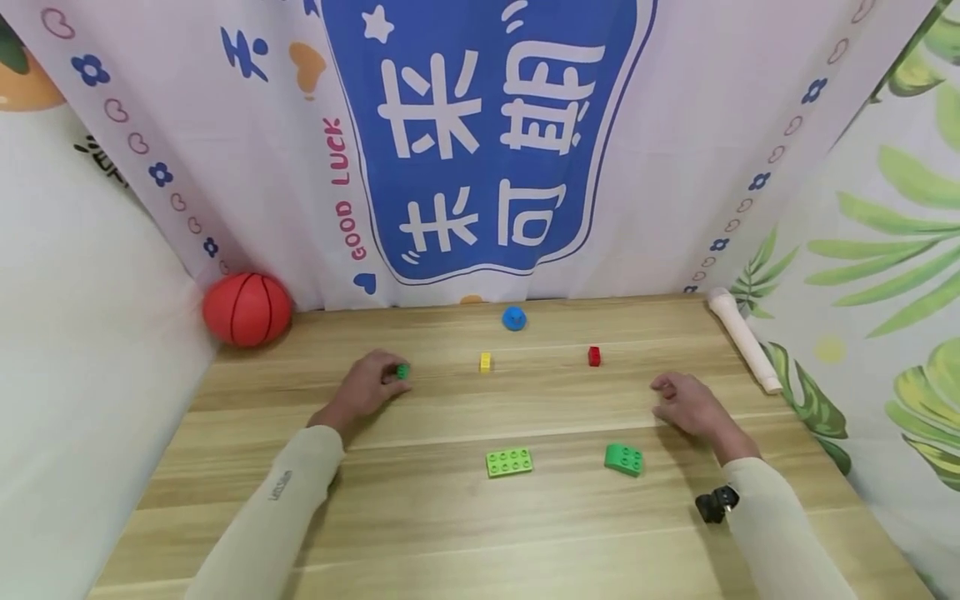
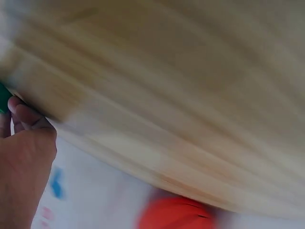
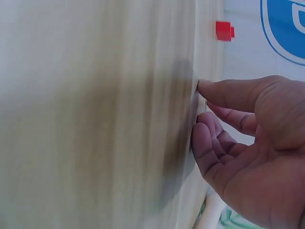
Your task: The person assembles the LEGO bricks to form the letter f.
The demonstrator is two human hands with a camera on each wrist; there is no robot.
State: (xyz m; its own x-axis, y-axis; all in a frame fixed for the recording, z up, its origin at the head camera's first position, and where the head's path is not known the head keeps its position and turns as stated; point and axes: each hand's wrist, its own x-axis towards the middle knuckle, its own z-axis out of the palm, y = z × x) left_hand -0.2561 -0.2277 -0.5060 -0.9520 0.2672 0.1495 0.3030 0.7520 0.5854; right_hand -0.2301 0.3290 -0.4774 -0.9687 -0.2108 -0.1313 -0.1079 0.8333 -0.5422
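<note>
Between thumb and fingers, my left hand [image 1: 371,385] pinches a small green building brick [image 1: 402,371] over the left part of the table. The left wrist view is blurred and shows just part of that green brick [image 2: 4,98] at its left edge. My right hand [image 1: 688,405] holds nothing; its fingers are loosely bent with a gap to the thumb, low over the table's right side. The nearest pieces to it are a red brick [image 1: 594,357] and a green curved brick [image 1: 624,459]. A yellow brick [image 1: 485,362] and a light green brick [image 1: 509,462] lie mid-table.
A red ball [image 1: 247,309] sits at the back left corner. At the back of the wooden table [image 1: 450,533] lies a small blue object [image 1: 514,318]. A white tube [image 1: 744,340] runs along the right edge. Printed cloth [image 1: 480,167] hangs behind.
</note>
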